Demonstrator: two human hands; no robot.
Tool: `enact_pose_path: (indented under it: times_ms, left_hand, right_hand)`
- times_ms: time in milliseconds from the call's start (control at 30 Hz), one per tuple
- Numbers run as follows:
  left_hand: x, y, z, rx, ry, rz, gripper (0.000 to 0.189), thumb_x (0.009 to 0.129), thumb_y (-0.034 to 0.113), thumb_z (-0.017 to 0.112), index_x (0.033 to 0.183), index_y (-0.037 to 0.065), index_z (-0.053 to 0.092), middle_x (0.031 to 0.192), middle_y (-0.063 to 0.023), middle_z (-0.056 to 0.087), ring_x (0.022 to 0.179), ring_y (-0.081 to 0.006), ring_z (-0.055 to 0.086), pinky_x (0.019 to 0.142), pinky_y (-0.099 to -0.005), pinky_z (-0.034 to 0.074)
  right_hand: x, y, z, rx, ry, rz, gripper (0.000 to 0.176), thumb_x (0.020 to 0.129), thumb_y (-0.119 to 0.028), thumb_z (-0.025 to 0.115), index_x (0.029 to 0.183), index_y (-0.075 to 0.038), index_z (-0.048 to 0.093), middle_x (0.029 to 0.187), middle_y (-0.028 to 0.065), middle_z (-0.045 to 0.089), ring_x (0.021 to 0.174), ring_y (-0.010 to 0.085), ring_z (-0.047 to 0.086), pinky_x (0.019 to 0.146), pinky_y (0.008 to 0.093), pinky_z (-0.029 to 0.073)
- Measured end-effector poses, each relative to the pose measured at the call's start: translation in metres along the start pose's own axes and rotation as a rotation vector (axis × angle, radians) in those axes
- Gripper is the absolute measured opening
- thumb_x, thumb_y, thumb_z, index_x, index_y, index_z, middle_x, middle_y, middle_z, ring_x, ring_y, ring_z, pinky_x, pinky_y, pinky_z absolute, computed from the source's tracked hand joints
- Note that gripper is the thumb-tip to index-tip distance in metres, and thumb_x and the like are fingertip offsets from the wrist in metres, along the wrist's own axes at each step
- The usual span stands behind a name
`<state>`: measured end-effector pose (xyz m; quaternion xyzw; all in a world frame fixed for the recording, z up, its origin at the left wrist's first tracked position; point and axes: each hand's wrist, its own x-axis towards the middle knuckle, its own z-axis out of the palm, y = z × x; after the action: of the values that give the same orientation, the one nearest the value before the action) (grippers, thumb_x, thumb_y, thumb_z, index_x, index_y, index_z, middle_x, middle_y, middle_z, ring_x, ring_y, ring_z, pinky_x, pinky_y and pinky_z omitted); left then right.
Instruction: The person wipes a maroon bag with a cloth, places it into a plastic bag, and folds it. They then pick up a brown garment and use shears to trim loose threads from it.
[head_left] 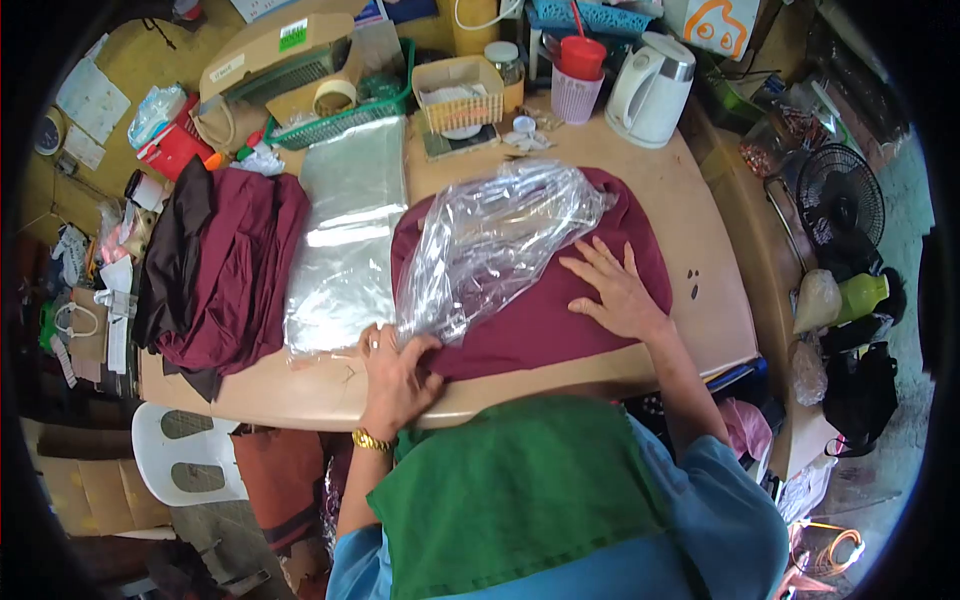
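Observation:
A folded maroon cloth [520,335] lies on the table in front of me. A crumpled clear plastic bag [480,255] is spread over its upper left part. My left hand [395,375] is at the table's front edge, its fingers curled at the bag's lower left corner; the fingertips are partly hidden. My right hand [622,292] rests flat on the cloth with fingers spread, just right of the bag. To the left lies a stack of flat clear plastic bags [345,250]. Further left is a pile of maroon and dark garments [235,265].
Along the back stand a green basket [340,125], a woven basket [458,95], a glass jar [505,65], a lilac cup [576,97] and a white electric kettle [650,90]. A black fan [840,195] is at right. A white chair [190,455] stands below left.

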<state>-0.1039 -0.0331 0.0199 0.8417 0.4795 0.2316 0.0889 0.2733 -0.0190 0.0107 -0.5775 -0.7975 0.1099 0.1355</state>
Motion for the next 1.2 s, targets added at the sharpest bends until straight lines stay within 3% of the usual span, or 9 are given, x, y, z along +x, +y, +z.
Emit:
enact_pose_path:
  times_ms: [400, 467, 533, 633, 733, 767, 1000, 1133, 1200]
  left_hand:
    - [-0.003, -0.031, 0.013, 0.106, 0.241, 0.196, 0.019, 0.057, 0.004, 0.069, 0.065, 0.012, 0.054, 0.082, -0.0093, 0.050, 0.082, -0.0298, 0.054, 0.088, -0.0452, 0.035]
    - [-0.006, -0.038, 0.014, 0.027, -0.006, 0.063, 0.017, 0.059, 0.002, 0.066, 0.061, 0.010, 0.051, 0.081, -0.0084, 0.050, 0.082, -0.0299, 0.054, 0.086, -0.0448, 0.035]
    - [-0.008, -0.040, -0.008, 0.040, -0.166, -0.022, 0.013, 0.065, 0.002, 0.063, 0.075, 0.010, 0.060, 0.087, -0.0094, 0.056, 0.089, -0.0331, 0.054, 0.087, -0.0477, 0.036]
    - [0.009, -0.017, -0.044, -0.069, 0.111, -0.243, 0.050, 0.080, 0.008, 0.061, 0.129, 0.005, 0.055, 0.125, -0.0238, 0.058, 0.117, -0.0423, 0.050, 0.107, -0.0570, 0.031]
    - [0.031, 0.013, 0.001, 0.187, 0.375, -0.261, 0.046, 0.087, 0.015, 0.063, 0.128, -0.002, 0.054, 0.130, -0.0343, 0.051, 0.127, -0.0474, 0.044, 0.113, -0.0605, 0.025]
    - [0.043, 0.029, 0.011, 0.173, 0.254, -0.201, 0.048, 0.091, 0.022, 0.064, 0.128, -0.007, 0.053, 0.133, -0.0419, 0.045, 0.134, -0.0514, 0.037, 0.115, -0.0663, 0.019]
    - [0.048, 0.025, 0.084, 0.240, 0.109, -0.192, 0.066, 0.095, 0.040, 0.058, 0.139, -0.008, 0.047, 0.153, -0.0339, 0.031, 0.149, -0.0460, 0.021, 0.116, -0.0705, 0.003]
    - [0.048, 0.016, 0.081, 0.234, 0.026, -0.321, 0.081, 0.101, 0.049, 0.047, 0.154, -0.007, 0.024, 0.159, -0.0310, 0.024, 0.151, -0.0460, 0.015, 0.118, -0.0667, 0.000]
    - [0.048, 0.012, 0.087, 0.229, 0.101, -0.294, 0.079, 0.100, 0.050, 0.049, 0.146, -0.013, 0.037, 0.154, -0.0369, 0.029, 0.148, -0.0491, 0.020, 0.118, -0.0663, 0.003]
  right_hand:
    - [-0.004, -0.006, 0.018, -0.203, -0.007, -0.010, 0.079, 0.088, -0.063, 0.062, 0.151, -0.020, 0.043, 0.158, 0.0167, 0.034, 0.149, 0.0385, 0.025, 0.119, 0.0668, 0.010]
    - [-0.003, -0.010, 0.019, -0.185, -0.027, 0.021, 0.083, 0.085, -0.064, 0.065, 0.151, -0.019, 0.042, 0.157, 0.0171, 0.036, 0.148, 0.0392, 0.026, 0.116, 0.0721, 0.009]
    - [-0.003, -0.021, 0.008, -0.208, -0.062, 0.050, 0.087, 0.082, -0.064, 0.068, 0.152, -0.019, 0.041, 0.156, 0.0166, 0.036, 0.148, 0.0390, 0.026, 0.115, 0.0736, 0.008]
    - [0.006, -0.040, 0.011, -0.223, -0.008, 0.008, 0.092, 0.077, -0.063, 0.072, 0.151, -0.018, 0.042, 0.155, 0.0167, 0.037, 0.148, 0.0398, 0.027, 0.112, 0.0777, 0.008]
    - [0.023, -0.079, 0.026, -0.122, 0.072, -0.110, 0.094, 0.073, -0.058, 0.078, 0.150, -0.016, 0.043, 0.160, 0.0167, 0.030, 0.149, 0.0419, 0.025, 0.108, 0.0810, 0.010]
    - [0.028, -0.088, 0.041, -0.087, 0.077, -0.145, 0.093, 0.074, -0.057, 0.078, 0.151, -0.017, 0.043, 0.159, 0.0176, 0.031, 0.149, 0.0421, 0.025, 0.109, 0.0805, 0.010]
    - [0.020, -0.074, 0.044, -0.094, -0.005, -0.128, 0.076, 0.088, -0.060, 0.062, 0.149, -0.018, 0.046, 0.160, 0.0171, 0.032, 0.150, 0.0374, 0.024, 0.114, 0.0747, 0.010]
    - [-0.016, 0.001, 0.004, -0.273, 0.023, 0.166, 0.071, 0.093, -0.059, 0.056, 0.151, -0.021, 0.043, 0.163, 0.0132, 0.029, 0.151, 0.0320, 0.025, 0.114, 0.0757, 0.009]
    - [-0.029, 0.031, -0.002, -0.284, 0.039, 0.230, 0.070, 0.094, -0.057, 0.055, 0.152, -0.021, 0.041, 0.163, 0.0127, 0.029, 0.151, 0.0313, 0.025, 0.114, 0.0760, 0.008]
